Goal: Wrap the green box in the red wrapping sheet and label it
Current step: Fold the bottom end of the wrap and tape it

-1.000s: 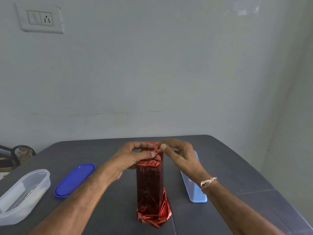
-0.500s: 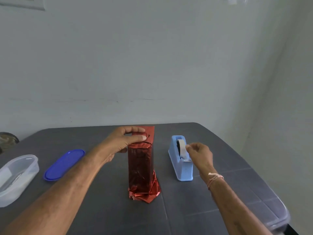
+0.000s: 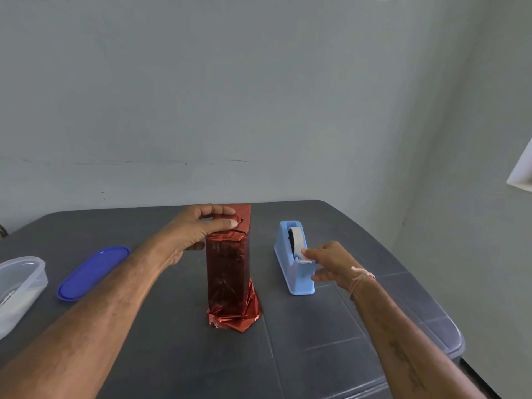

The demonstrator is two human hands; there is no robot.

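Grey tabletop (image 3: 359,335) carries the crinkly red foil wrapping sheet (image 3: 229,272), standing tall at its middle, with a pale blue plastic tape dispenser (image 3: 290,279) just to its right. The foil looks slick and springy, so my left hand (image 3: 198,228) clamps its folded top while my right hand (image 3: 331,263) pinches the white tape end (image 3: 299,248). The green box is fully hidden, and the bottom folds are hard to make out.

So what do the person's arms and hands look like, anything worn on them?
Both arms are bare, no sleeves in view, and the left hand and right hand wear no gloves. The right wrist has a thin pale thread bracelet with a knotted loose end. A faint dark mark shows on the right forearm. The left wrist wears nothing.
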